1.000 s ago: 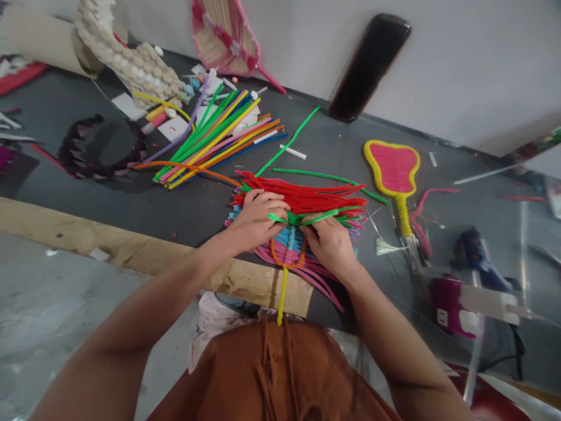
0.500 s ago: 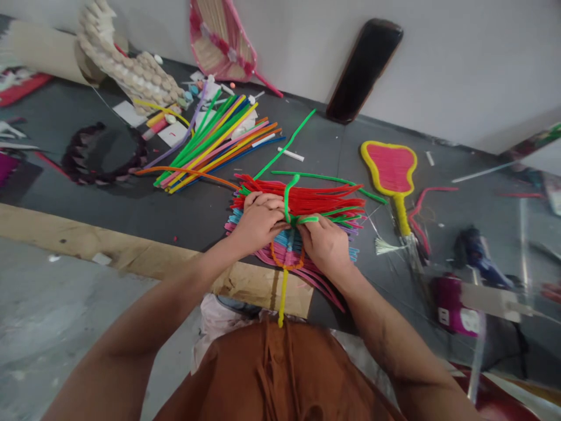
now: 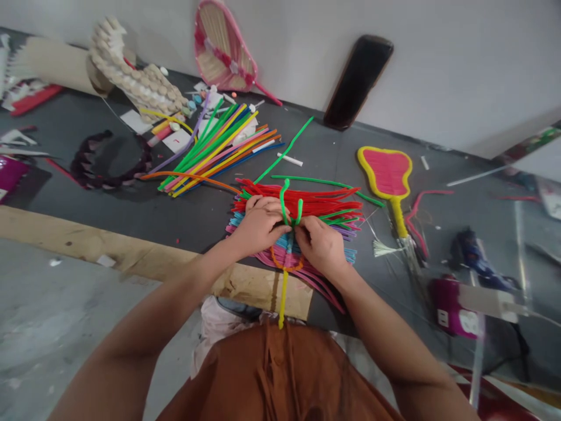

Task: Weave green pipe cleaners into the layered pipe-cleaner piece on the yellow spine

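Note:
A wide bundle of coloured pipe cleaners (image 3: pixel 318 202), in bands of red, green, blue and pink, lies at the table's near edge. A green pipe cleaner (image 3: pixel 284 196) rises from its middle with two ends standing up. My left hand (image 3: pixel 263 221) rests on the bundle, its fingers closed at the base of the green piece. Facing it, my right hand (image 3: pixel 322 242) pinches the same base, close to the left fingertips. Below them, an orange loop (image 3: pixel 287 267) and a yellow pipe cleaner (image 3: pixel 283 298) run down the middle toward my body.
Loose pipe cleaners (image 3: pixel 214 152) lie behind to the left, beside a dark headband (image 3: pixel 109 161). A phone (image 3: pixel 359 82) leans on the wall. To the right are a pink-and-yellow fan shape (image 3: pixel 385 172) and a purple glue gun (image 3: pixel 453 307). Cardboard (image 3: pixel 87 240) edges the table.
The right-hand end of the green pipe cleaner, which lay out to the right, now stands upright. Both hands stay at the bundle's middle, and the view has shifted slightly.

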A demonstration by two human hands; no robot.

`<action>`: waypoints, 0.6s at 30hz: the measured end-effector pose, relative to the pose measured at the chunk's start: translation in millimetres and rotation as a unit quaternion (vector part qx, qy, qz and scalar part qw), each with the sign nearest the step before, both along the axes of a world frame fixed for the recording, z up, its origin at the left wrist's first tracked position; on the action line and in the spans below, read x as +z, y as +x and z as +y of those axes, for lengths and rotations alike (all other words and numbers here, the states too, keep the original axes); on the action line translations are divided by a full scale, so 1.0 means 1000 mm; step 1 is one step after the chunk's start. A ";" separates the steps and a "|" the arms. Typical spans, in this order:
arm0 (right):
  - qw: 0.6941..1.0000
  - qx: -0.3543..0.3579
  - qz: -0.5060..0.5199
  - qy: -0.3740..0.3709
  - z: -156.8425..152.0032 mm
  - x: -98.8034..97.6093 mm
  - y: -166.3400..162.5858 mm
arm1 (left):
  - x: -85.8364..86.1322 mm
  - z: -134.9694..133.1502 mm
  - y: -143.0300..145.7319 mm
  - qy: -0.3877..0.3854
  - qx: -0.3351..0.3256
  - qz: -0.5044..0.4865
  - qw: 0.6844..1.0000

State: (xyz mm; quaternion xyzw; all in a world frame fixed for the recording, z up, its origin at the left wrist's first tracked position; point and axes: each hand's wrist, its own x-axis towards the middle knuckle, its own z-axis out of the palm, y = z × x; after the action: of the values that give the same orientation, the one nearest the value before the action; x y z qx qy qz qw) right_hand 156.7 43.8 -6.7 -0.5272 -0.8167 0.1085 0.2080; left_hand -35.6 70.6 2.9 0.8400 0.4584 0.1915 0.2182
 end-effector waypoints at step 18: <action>0.994 0.057 0.070 -0.058 0.001 0.002 0.008 | -0.001 -0.001 -0.004 0.003 -0.026 0.014 1.000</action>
State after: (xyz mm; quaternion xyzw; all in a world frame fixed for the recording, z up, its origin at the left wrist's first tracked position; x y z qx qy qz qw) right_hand 164.9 45.1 -5.0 -0.4823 -0.8211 0.2039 0.2272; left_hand -39.8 69.3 2.1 0.8550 0.4386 0.1755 0.2139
